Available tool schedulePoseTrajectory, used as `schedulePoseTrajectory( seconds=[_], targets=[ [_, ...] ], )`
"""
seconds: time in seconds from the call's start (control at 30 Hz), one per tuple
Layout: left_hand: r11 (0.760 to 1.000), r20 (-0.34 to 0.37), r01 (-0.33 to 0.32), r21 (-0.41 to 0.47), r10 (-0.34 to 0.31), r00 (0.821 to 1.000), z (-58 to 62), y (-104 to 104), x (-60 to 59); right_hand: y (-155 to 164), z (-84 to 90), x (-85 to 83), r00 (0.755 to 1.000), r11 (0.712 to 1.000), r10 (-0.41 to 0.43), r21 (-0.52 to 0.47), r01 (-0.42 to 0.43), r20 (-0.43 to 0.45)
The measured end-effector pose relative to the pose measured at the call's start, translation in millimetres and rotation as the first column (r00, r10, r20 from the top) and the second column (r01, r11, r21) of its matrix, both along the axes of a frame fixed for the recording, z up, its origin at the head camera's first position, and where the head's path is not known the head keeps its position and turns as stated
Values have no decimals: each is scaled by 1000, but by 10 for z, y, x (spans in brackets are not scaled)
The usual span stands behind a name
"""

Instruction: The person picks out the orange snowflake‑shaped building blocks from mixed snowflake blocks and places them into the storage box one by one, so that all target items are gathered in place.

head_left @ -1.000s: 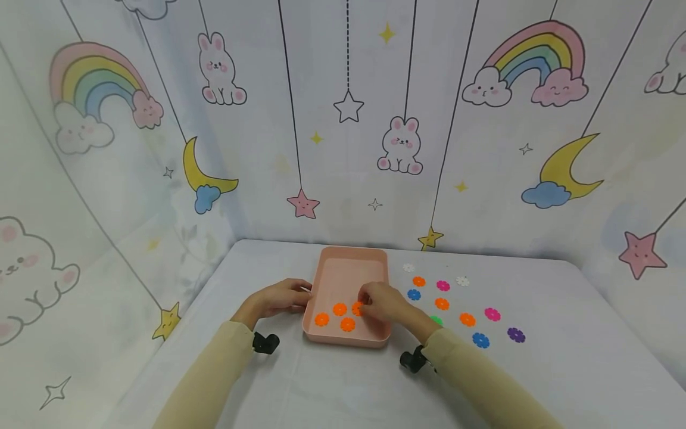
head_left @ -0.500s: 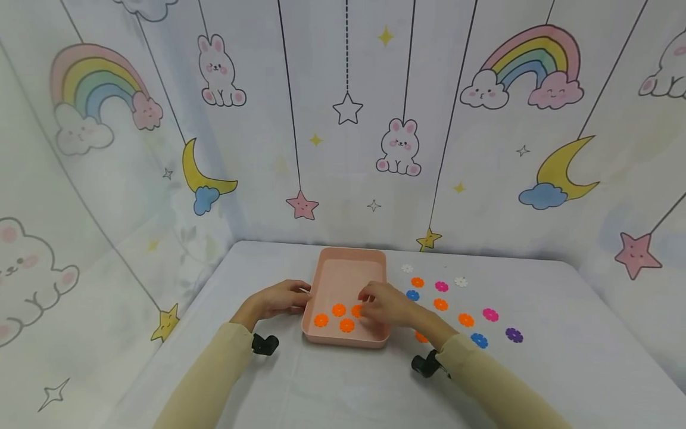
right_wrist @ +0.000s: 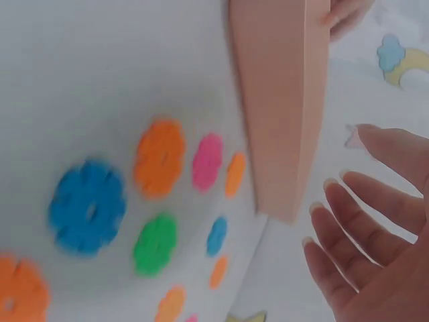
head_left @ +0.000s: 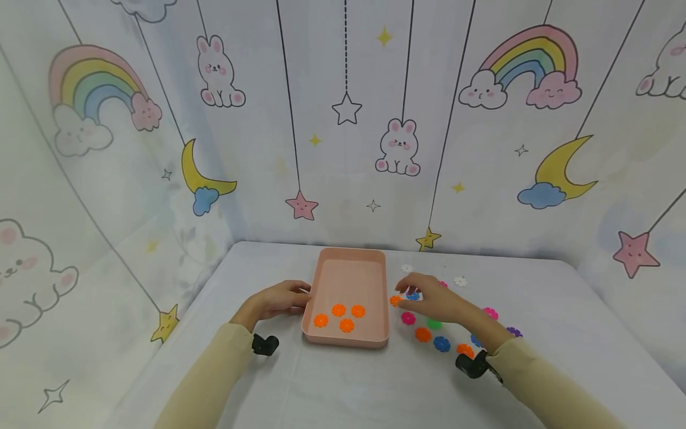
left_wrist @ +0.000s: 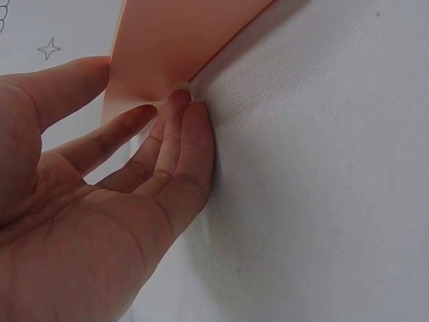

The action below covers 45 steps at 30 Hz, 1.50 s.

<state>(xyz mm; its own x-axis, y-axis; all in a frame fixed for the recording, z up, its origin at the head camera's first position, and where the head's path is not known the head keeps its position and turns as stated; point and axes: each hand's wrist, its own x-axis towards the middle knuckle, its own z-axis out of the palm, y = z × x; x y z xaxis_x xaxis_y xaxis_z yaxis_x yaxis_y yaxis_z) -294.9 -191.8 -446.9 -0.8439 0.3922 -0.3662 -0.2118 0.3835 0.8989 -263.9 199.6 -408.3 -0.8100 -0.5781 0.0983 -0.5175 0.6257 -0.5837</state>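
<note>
The pink tray lies on the table, with several orange flower-shaped plastic discs near its front end. My left hand rests at the tray's left side; in the left wrist view its fairly straight fingers touch the tray's outer wall. Right of the tray, my right hand hovers above loose discs with fingers spread and nothing held. An orange disc lies near its fingertips beside the tray. In the right wrist view the right hand is apart from both tray and discs.
Loose discs spread right of the tray: pink, green, blue, white and purple, partly hidden by the right arm. A patterned curtain hangs behind the white table.
My right hand has let go of an orange disc in the tray and moved right, out over the loose discs. The left hand has stayed at the tray's side.
</note>
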Motion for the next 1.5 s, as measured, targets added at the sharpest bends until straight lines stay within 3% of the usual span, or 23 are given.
schedulePoseTrajectory(
  seconds=[0.33,0.63,1.1,1.5],
  targets=[
    [1000,6,-6,-2,6,1000,2,1,-11,749,-81,49,987,982,-155,103,158,-40],
    [1000,6,-11,-29,11,1000,22,3,-11,1196,-318,117,978,972,-206,119,204,4],
    [999,-2,-7,-31,7,1000,15,8,-12,1299,-427,144,953,950,-290,144,276,83],
    [1000,1,-10,-19,10,1000,21,6,3,1266,-441,145,962,958,-268,121,261,51]
  ],
)
